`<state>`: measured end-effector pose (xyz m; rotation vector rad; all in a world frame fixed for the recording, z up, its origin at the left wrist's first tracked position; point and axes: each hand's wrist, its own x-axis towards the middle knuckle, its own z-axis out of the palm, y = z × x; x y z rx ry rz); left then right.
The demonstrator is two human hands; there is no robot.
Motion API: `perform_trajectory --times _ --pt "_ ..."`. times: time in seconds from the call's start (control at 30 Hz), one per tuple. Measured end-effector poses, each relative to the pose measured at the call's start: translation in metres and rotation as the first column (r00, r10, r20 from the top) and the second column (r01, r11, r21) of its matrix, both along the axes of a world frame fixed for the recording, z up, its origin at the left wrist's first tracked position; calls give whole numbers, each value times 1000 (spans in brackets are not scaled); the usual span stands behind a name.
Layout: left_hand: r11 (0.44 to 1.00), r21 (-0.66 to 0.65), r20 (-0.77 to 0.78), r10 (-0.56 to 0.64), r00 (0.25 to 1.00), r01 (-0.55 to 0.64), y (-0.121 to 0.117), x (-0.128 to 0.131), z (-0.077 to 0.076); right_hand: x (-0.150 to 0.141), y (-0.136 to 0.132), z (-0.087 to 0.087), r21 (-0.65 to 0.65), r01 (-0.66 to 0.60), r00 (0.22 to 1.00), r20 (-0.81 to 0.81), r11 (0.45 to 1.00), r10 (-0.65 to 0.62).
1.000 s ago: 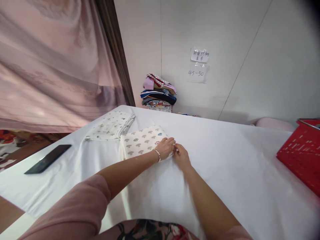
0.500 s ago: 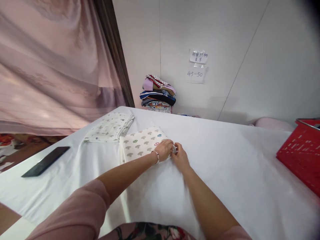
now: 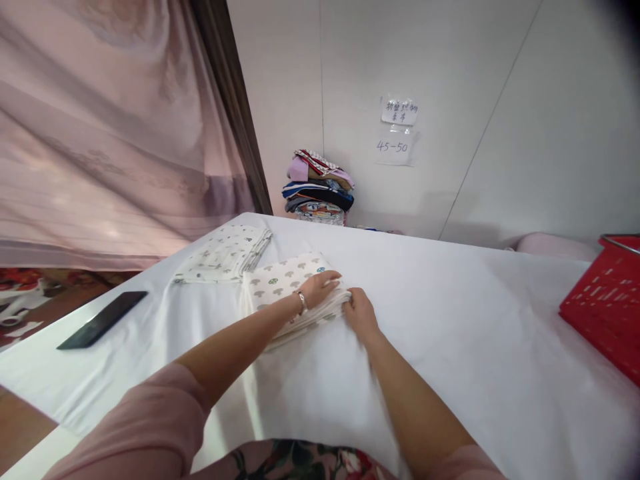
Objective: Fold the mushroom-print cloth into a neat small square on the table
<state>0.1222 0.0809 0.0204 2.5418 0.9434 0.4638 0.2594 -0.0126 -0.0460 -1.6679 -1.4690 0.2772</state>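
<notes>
A folded white cloth [image 3: 280, 277] with a grey mushroom print and a few coloured figures lies on the white-covered table. My left hand [image 3: 321, 289], a bracelet at its wrist, rests on top of the cloth with fingers stretched out. At the cloth's right corner, my right hand [image 3: 361, 313] pinches the stacked layers between thumb and fingers. Several layers show along the near edge. Behind it to the left, touching or nearly so, lies another folded white cloth [image 3: 220, 253] with a small dark print.
A flat black object [image 3: 103, 320] lies at the table's left. A red basket [image 3: 607, 303] stands at the right edge. Behind the table rises a stack of folded fabrics [image 3: 320, 190] against the wall, near handwritten paper signs [image 3: 395, 147]. A pink curtain [image 3: 110, 133] hangs left.
My left hand has moved left from the corner and flattened onto the cloth. My right hand stays at the corner. The layered near edge of the cloth now shows.
</notes>
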Motion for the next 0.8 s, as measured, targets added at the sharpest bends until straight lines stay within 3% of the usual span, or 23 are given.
perform_trajectory --times 0.17,0.33,0.63,0.8 --pt "987 125 -228 127 965 -100 21 -36 -12 -5 0 2 6 55 992 113 998 -55" --pt "977 182 -339 164 926 -107 21 -40 -32 -7 2 5 -30 137 968 219 990 -127" --pt "986 127 -322 145 936 -109 29 -50 -28 0 -10 11 -85 118 952 291 989 -89" --pt "990 95 -321 133 938 -108 26 -47 -23 1 -12 9 -32 109 934 346 994 -92"
